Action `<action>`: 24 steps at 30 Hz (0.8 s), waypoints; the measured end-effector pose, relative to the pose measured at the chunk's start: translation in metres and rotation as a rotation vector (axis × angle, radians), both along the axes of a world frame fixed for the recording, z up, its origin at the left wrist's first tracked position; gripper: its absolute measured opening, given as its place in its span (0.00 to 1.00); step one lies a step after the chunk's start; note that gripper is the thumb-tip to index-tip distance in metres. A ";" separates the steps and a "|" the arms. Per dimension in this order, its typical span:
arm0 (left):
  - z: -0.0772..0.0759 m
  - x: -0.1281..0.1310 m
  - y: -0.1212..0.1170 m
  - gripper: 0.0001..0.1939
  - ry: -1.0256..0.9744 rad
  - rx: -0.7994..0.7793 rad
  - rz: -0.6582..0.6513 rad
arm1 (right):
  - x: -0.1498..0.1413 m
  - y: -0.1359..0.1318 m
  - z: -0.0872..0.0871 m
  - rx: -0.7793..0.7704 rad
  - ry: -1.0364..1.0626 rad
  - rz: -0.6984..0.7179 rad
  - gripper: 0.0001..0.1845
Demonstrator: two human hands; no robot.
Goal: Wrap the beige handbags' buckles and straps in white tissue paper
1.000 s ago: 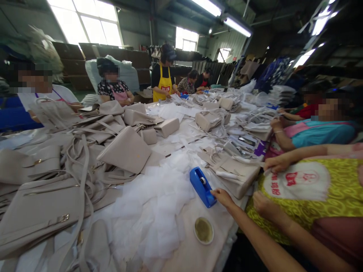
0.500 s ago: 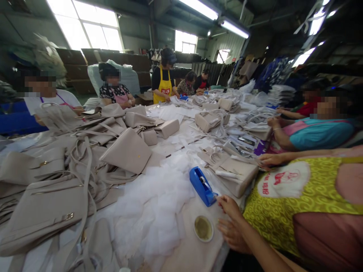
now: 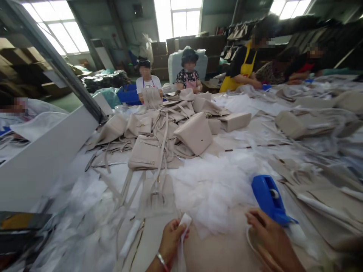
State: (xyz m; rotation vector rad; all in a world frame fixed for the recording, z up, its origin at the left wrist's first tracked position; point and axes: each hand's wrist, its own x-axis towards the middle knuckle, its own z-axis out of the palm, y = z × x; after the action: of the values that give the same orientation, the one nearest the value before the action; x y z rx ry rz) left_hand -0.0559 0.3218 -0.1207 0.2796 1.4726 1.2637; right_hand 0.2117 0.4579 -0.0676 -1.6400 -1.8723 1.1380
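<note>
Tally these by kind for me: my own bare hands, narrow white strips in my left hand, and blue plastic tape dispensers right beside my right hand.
Bare hands: 2, left hand and right hand
Narrow white strip: 1
Blue plastic tape dispenser: 1
Total: 4

Windows point(image 3: 187, 23) glare white along the top of the frame against a dim wall point(image 3: 144, 28); blur smears the lower left and right.

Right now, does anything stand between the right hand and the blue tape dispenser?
Nothing visible does: the tape dispenser sits just beyond the right hand. A dish, partly hidden by that hand, shows at its left, not between them.
</note>
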 end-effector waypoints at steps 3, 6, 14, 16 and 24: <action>-0.003 0.003 -0.002 0.17 0.016 0.016 0.018 | -0.080 -0.032 0.000 -0.196 0.196 0.286 0.14; -0.003 0.001 -0.006 0.13 0.094 0.066 0.013 | -0.132 -0.058 -0.015 -0.295 0.302 0.394 0.13; 0.010 -0.005 -0.011 0.07 0.331 0.146 -0.103 | -0.150 -0.062 -0.046 -0.381 0.240 0.328 0.12; 0.014 -0.005 -0.010 0.07 0.340 0.150 -0.129 | -0.152 -0.060 -0.048 -0.408 0.213 0.293 0.13; 0.011 -0.006 -0.012 0.09 0.273 0.125 -0.058 | -0.162 -0.066 -0.064 -0.523 0.277 0.191 0.15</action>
State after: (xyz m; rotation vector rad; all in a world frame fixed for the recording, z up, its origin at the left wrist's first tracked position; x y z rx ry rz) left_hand -0.0622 0.3098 -0.1100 0.5929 1.6044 1.3110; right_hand 0.0494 0.3915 -0.1317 -1.4612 -1.6646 1.9557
